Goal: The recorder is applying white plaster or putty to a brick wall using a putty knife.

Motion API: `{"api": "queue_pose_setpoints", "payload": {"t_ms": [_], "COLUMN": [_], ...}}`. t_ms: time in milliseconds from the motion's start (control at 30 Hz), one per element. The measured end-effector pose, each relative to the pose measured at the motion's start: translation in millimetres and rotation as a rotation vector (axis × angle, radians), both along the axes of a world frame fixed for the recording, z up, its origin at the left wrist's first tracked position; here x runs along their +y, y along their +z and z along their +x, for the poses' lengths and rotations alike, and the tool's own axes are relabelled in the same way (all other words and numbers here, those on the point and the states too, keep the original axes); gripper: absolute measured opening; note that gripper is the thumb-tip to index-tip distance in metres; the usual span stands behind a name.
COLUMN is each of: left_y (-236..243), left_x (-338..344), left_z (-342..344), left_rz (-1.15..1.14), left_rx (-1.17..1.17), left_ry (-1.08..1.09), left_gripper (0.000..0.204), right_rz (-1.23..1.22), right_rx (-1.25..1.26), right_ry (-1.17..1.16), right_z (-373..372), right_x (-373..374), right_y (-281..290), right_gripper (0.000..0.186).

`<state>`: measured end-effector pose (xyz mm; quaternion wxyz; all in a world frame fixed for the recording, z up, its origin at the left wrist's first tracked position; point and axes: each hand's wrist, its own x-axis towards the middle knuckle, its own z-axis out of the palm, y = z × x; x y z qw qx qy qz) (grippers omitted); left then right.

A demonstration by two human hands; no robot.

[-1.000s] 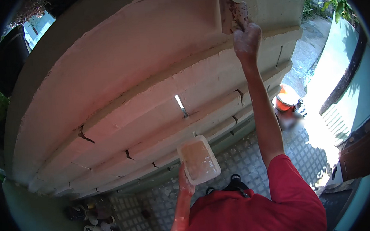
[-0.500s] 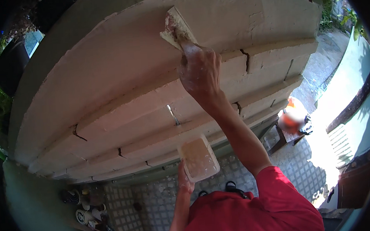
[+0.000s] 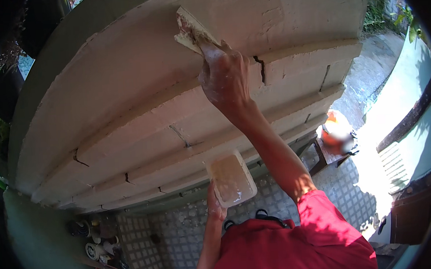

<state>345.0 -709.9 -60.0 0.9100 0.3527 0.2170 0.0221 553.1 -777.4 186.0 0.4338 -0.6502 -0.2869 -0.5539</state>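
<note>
My right hand [image 3: 226,77] is raised to the pale wall [image 3: 124,95], its fingers closed round a putty knife [image 3: 194,34]. Pale paste is smeared over the wide blade, which meets the upper band of the wall. Lower down, my left hand [image 3: 216,203] grips a rectangular plastic tub [image 3: 232,180] by its left side. The tub is tilted toward me, and whitish smears mark its surface. White residue also coats the fingers of my right hand.
Stepped ledges run along the wall, with dark cracks [image 3: 260,70] across them. An orange bucket [image 3: 334,127] stands on a small table at the right. Assorted items [image 3: 97,250] lie at lower left. Patterned tiles [image 3: 182,235] cover the floor.
My right hand and the putty knife have shifted a little left and up on the wall. The view has turned slightly. My left hand still grips the tub in nearly the same place.
</note>
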Motion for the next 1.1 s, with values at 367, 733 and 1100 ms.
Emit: {"api": "queue_pose_setpoints", "payload": {"t_ms": [367, 733, 1100], "left_y": [-12, -3, -14], "left_x": [-16, -25, -11], "left_z": [3, 3, -2], "left_rz": [0.027, 0.02, -0.006], "left_rx": [-0.006, 0.008, 0.021], "left_ry": [0.002, 0.025, 0.079], "left_gripper": [0.054, 0.052, 0.051], "right_rz": [-0.107, 0.041, -0.094], "right_rx": [0.23, 0.321, 0.28], "right_ry": [-0.233, -0.319, -0.079], "right_z": [40, 60, 14], "right_x": [-51, -116, -66], "right_y": [-7, 11, 15], "right_gripper": [0.027, 0.028, 0.043]}}
